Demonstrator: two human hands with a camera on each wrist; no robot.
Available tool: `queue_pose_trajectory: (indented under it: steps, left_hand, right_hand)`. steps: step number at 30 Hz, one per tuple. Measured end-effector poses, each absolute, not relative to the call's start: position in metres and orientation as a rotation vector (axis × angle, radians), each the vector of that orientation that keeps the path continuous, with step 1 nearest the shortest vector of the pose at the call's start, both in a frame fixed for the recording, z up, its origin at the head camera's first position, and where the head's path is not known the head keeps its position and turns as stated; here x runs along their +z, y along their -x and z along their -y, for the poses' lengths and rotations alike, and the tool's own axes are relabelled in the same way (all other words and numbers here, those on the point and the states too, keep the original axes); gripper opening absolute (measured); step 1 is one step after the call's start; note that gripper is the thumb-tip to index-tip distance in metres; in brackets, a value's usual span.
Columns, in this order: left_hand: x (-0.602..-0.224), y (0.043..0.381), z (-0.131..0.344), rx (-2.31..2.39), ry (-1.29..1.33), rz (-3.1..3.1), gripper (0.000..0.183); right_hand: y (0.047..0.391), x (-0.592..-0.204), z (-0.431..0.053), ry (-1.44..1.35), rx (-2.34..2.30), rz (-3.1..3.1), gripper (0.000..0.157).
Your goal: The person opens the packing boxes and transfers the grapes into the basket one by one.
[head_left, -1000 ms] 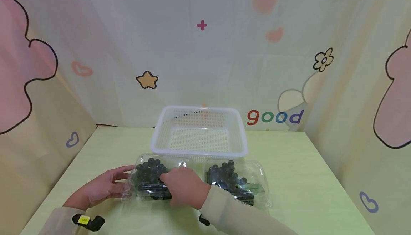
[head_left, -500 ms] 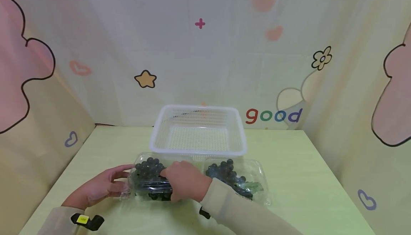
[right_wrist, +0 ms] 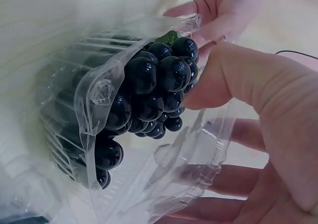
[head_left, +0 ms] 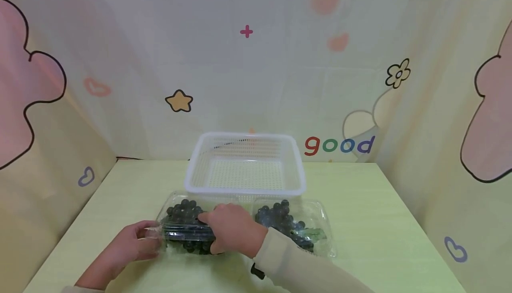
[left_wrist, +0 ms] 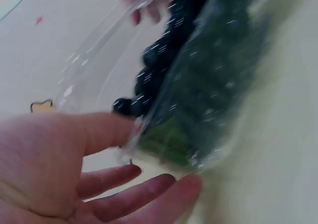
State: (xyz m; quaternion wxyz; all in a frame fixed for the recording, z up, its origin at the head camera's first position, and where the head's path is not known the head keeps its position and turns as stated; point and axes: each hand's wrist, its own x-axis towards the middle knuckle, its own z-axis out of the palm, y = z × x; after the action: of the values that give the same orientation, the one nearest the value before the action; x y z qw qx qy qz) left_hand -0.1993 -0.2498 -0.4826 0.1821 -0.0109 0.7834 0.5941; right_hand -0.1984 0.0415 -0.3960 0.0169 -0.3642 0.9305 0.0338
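Desk (head_left: pixel 372 226), pale yellow, carries a white basket (head_left: pixel 246 191) at the middle of its back edge. In front sit two clear boxes: the left box (head_left: pixel 188 230), towards the desk's left edge, and the right box (head_left: pixel 318 215) beside it. The left hand's grip (head_left: pixel 134 246) pinches the left box's outer end; the right hand's grip (head_left: pixel 236 230) holds that box's half-open lid (right_wrist: pixel 196 142). Dark grapes (head_left: pixel 184 213) lie in both boxes, a green leaf (head_left: pixel 314 234) in the right.
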Motion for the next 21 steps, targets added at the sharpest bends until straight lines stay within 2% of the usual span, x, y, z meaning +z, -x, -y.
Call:
queue_pose_trajectory:
  steps: [8, 21]
  left_hand:
    - [-0.479, 0.188, 0.245, 1.727, 0.161, -2.267, 0.050]
    - [-0.471, 0.212, 0.290, 1.549, 0.154, -2.410, 0.050]
  right_hand:
    - [0.198, -0.392, -0.041, 1.211, 0.007, -2.922, 0.058]
    - [0.210, -0.385, -0.016, 1.280, -0.372, -2.972, 0.047]
